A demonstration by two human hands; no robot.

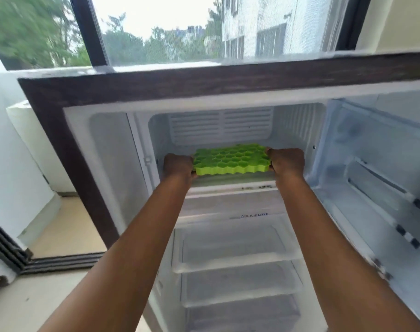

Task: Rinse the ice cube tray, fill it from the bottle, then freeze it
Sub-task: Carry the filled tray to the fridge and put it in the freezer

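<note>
I hold the green ice cube tray [230, 159] level at the mouth of the freezer compartment [297, 130], one short end in each hand. My left hand [179, 165] is clamped on the left end and my right hand [286, 160] on the right end; each grip is pinching the tray's edge, though my fingers curl under it and I cannot see them. The tray's honeycomb cells face up, but blur keeps me from telling whether they hold water. I also cannot tell if the tray's underside touches the freezer floor or hangs just above it. Below, the fridge shelves [235, 248] look pale and smeared, and the lettering on the strip above them is only partly readable. The open door [376, 188] runs off the right edge, its racks cut short. The window [161, 29] above the fridge shows trees and a building, both softened by motion.
</note>
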